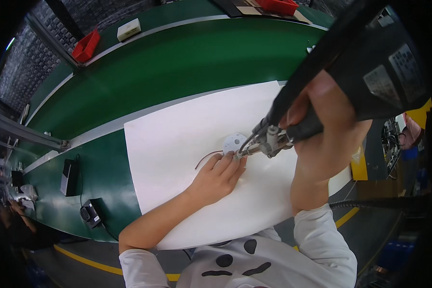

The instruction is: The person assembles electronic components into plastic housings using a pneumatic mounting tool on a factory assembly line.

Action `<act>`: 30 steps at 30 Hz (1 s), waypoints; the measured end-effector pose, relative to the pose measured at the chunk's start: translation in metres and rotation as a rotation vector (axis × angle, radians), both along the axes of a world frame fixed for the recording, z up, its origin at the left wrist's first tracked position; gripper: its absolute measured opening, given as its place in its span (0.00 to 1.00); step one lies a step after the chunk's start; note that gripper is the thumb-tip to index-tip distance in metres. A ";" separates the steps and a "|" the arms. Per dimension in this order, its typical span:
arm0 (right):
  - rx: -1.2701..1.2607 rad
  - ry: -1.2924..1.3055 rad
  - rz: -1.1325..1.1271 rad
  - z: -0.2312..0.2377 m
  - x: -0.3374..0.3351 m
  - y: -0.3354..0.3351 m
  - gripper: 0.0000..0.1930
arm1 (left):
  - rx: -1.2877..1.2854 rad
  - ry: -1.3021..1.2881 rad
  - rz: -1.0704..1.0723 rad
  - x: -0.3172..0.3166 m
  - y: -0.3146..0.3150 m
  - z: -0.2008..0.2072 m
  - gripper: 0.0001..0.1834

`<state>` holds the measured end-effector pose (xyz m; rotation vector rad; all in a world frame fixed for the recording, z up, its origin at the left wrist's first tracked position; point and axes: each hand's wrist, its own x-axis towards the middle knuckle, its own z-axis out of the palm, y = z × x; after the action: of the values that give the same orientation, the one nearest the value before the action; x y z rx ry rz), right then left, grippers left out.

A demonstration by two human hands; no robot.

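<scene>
A small white round disc (234,142) with holes lies on the white work surface (173,129). My left hand (219,176) grips its near edge, fingers bent and close together. A thin reddish-brown wire (204,158) runs out leftward from beside my fingertips. My right hand (333,113) is wrapped round a large black hand-held tool (374,67) with pale labels. The tool's metal nozzle (271,144) points left, and its thin tip reaches the disc by my left fingertips. My left fingers hide the exact point of contact.
Beyond the white surface runs a green belt (192,62). Red bins (86,46) and a white box (128,30) sit along its far side. Two black devices (69,177) with cords stand at left. A ribbed black hose (365,203) crosses at right. Another person's hand (17,208) shows far left.
</scene>
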<state>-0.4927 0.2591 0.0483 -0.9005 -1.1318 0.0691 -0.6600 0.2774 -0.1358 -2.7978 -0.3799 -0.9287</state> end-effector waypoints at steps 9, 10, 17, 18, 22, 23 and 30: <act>-0.063 -0.260 -0.434 0.008 0.033 -0.029 0.21 | -0.273 -0.084 -0.252 0.003 0.006 0.005 0.19; -0.052 -0.223 -0.336 0.007 0.033 -0.027 0.21 | -0.274 -0.083 -0.248 0.001 0.007 0.004 0.19; -0.026 0.006 0.187 0.011 0.030 -0.023 0.21 | -0.246 -0.054 -0.210 0.001 0.007 0.004 0.20; -0.002 0.092 0.441 0.010 0.035 -0.022 0.21 | -0.241 -0.054 -0.212 0.002 0.006 0.004 0.21; -0.029 0.112 0.333 0.025 -0.002 -0.018 0.21 | -0.260 -0.027 -0.201 -0.001 0.006 0.004 0.20; -0.028 0.112 0.332 0.018 0.003 -0.015 0.21 | -0.264 -0.030 -0.210 -0.001 0.006 0.004 0.22; 0.055 0.033 0.258 0.010 0.018 -0.010 0.19 | -0.282 -0.059 -0.212 0.000 0.006 0.003 0.21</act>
<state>-0.4745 0.2496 0.0588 -0.6983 -1.2087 0.2620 -0.6598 0.2837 -0.1323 -3.1208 -0.2414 -1.0805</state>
